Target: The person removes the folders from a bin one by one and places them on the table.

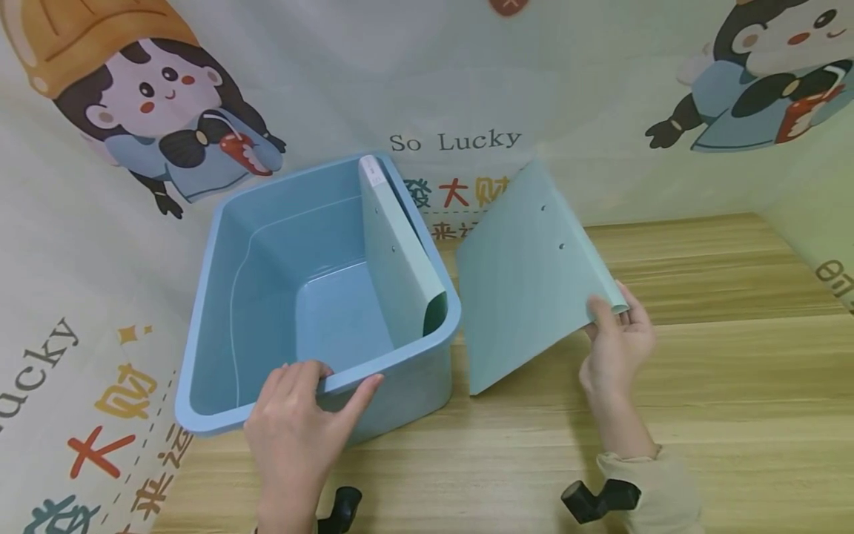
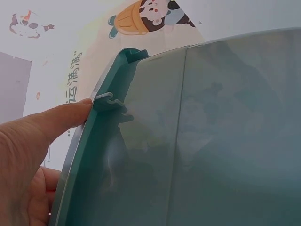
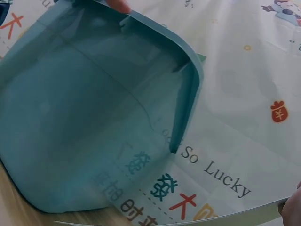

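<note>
A blue plastic bin point(image 1: 414, 391) stands tilted in view on the table. My left hand point(image 1: 296, 426) grips its near rim, fingers over the inner side and thumb on the outside; the left wrist view shows the thumb against the bin's rim point(image 2: 101, 89). Inside, a pale green file folder point(image 1: 400, 259) stands on edge along the right wall. My right hand point(image 1: 617, 348) holds a second pale green file folder point(image 1: 527, 282) by its spine's near end, just right of the bin. In the right wrist view only a thin edge of this folder point(image 3: 235, 217) shows.
The wood-grain tabletop point(image 1: 734, 386) extends to the right and front. A pale printed cloth point(image 1: 587, 89) with cartoon figures and lettering hangs behind and on the left. Black wrist mounts point(image 1: 600, 500) sit on both forearms.
</note>
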A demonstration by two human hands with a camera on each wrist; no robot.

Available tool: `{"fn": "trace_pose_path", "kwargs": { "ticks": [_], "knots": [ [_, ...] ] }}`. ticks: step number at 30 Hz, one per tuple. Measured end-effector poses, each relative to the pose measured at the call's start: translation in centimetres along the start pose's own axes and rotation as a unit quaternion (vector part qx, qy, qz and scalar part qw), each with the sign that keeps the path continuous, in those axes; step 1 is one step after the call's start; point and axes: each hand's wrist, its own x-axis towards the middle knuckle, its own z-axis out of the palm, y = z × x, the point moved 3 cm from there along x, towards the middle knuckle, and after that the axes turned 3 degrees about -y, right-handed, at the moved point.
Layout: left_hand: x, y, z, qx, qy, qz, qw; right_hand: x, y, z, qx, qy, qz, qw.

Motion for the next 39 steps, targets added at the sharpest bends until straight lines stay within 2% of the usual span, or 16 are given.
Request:
{"fn": "trace_pose_path", "kwargs": {
  "ticks": [11, 25, 39],
  "knots": [
    [0.1, -0.1, 0.0, 0.001, 0.001, 0.002, 1.0000, -0.7, 1.1, 0.2, -0.047, -0.007, 0.016, 0.9988],
    [0.1, 0.0, 0.0, 0.001, 0.001, 0.002, 1.0000, -0.1, 2.0, -1.0, -0.098, 0.003, 0.041, 0.9943],
    [0.0, -0.1, 0.0, 0.002, -0.006, 0.000, 1.0000, 0.3, 2.2, -2.3, -0.161, -0.026, 0.070, 0.9840]
  ]
}}
